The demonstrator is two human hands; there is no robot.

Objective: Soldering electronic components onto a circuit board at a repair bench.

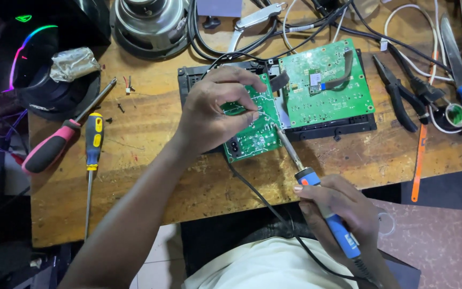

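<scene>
Gripping a blue soldering iron point(316, 198), the right hand point(343, 214) sets its tip on the small green circuit board point(252, 134) atop the bench point(151, 176); left hand point(215, 112) fingers pinch thin solder wire there. Soldering looks mid-joint, unfinished; a larger board point(327, 83) lies beside.

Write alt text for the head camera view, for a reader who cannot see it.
A person's right hand holds a blue-handled soldering iron with its tip on a green circuit board, while the left hand pinches at the same spot. Screwdrivers, pliers and cables lie about the wooden bench.
</scene>
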